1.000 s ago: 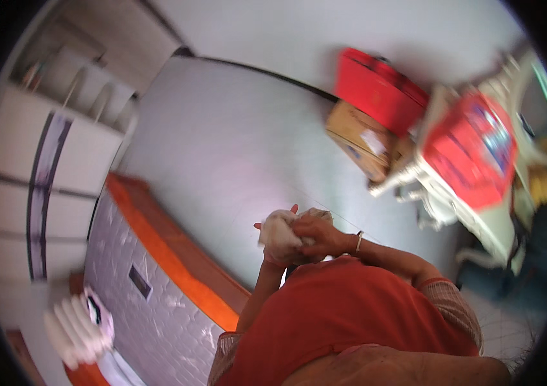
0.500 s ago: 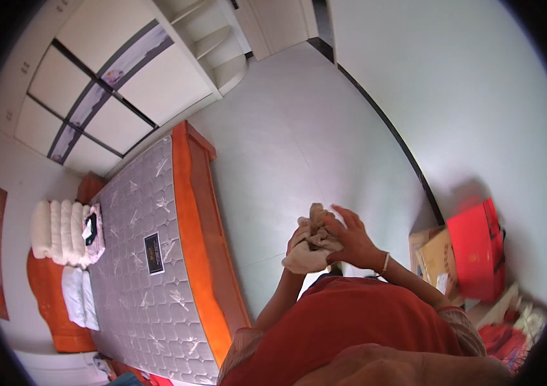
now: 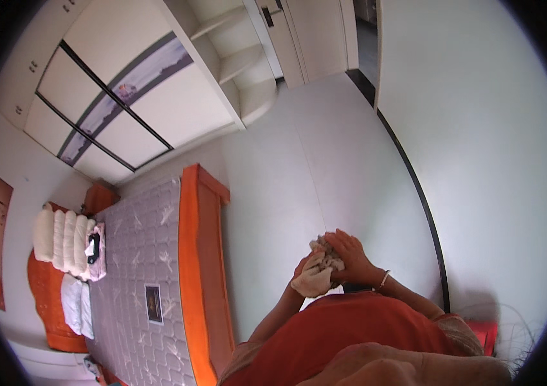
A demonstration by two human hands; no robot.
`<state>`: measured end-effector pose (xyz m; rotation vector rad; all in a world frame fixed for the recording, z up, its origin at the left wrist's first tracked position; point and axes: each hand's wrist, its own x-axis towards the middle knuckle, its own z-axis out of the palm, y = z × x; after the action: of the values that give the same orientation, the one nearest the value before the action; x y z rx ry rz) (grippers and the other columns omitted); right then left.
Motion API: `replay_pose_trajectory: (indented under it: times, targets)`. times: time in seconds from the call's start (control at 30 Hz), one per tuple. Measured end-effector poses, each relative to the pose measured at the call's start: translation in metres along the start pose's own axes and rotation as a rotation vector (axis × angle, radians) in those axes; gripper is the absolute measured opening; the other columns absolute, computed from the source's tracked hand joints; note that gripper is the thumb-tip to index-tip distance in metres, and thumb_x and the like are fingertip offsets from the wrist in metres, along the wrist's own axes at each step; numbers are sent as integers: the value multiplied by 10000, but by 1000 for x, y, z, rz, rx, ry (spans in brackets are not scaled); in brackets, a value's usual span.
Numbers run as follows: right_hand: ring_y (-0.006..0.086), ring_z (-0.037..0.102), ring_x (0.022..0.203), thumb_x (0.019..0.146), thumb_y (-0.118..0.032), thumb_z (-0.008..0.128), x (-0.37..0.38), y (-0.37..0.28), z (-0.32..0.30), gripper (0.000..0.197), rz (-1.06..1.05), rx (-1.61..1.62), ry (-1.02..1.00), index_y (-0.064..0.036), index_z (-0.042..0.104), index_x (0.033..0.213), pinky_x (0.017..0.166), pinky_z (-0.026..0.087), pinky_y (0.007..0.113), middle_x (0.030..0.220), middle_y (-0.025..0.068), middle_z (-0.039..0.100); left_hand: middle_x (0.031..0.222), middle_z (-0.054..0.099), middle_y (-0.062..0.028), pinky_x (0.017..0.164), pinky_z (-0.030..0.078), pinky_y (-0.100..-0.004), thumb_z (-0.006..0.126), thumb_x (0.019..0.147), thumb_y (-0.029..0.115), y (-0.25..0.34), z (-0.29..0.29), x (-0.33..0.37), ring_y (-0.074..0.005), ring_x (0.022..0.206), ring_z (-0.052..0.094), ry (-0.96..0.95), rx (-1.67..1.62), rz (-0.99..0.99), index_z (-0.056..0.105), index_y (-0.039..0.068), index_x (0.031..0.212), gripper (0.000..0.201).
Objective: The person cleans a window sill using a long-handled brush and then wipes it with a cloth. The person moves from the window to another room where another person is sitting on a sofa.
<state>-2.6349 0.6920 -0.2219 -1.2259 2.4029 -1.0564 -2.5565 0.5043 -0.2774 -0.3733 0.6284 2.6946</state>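
A crumpled beige cloth (image 3: 317, 273) is bunched between my two hands in front of my red top. My left hand (image 3: 301, 265) grips it from the left, its fingers mostly hidden behind the folds. From the right, my right hand (image 3: 354, 260) closes over the bundle, fingers together and pressing on it; a light bracelet circles that wrist. One fold of the cloth hangs loose toward my body.
To the left stands a bed with a grey quilted mattress (image 3: 135, 257) and an orange wooden footboard (image 3: 197, 270). A sliding-door wardrobe (image 3: 164, 103) and curved corner shelves (image 3: 257, 100) line the far side, beside a door (image 3: 315, 38). A red box (image 3: 484, 334) sits by the right wall.
My view has shifted, so the bed and doorway appear lower and most of the boxes at right have left the picture. My right hand's spread fingers have closed onto the cloth.
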Motion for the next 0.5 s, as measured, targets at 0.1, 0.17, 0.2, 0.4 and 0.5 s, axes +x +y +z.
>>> replay_pose_trajectory:
  times: [0.1, 0.17, 0.2, 0.4, 0.5]
  targets:
    - [416, 333, 1473, 769, -465, 808, 83, 21, -43, 997, -119, -58, -54, -139, 324, 1577, 1195, 262, 565, 1590, 162, 366, 1356, 591, -137, 1028, 527, -427, 548, 1041, 272, 60, -14, 48, -293, 1211, 617, 37, 327, 196, 477, 58, 1428, 447]
    - [413, 359, 1456, 777, -456, 809, 134, 36, -64, 987, -163, 28, -44, -153, 323, 1581, 1192, 280, 557, 1578, 165, 374, 1333, 607, -110, 1030, 520, -376, 673, 941, 175, 94, -18, 75, -232, 1190, 621, 81, 941, 408, 513, 48, 1388, 492]
    - [416, 402, 1420, 772, -436, 822, 156, 43, -75, 983, -195, 35, -16, -157, 333, 1578, 1172, 336, 530, 1561, 175, 386, 1317, 617, -91, 1029, 516, -340, 756, 865, 114, 113, 1, 86, -189, 1176, 623, 114, 1205, 502, 537, 36, 1356, 543]
    - [377, 513, 1320, 901, -384, 730, 292, 146, -69, 717, -296, 149, -184, -48, 471, 1480, 1129, 403, 457, 1461, 182, 533, 839, 674, 11, 842, 466, -433, 697, 636, 121, 245, 57, 157, -239, 848, 618, 262, 1982, 1047, 702, 215, 723, 128]
    - [401, 599, 1214, 942, -426, 668, 338, 245, -71, 646, 24, 163, -564, -52, 518, 1447, 1050, 467, 482, 1322, 207, 643, 782, 665, 36, 834, 482, -404, 695, 711, 176, 277, -15, 176, -209, 801, 625, 584, 2085, 757, 652, 236, 646, 98]
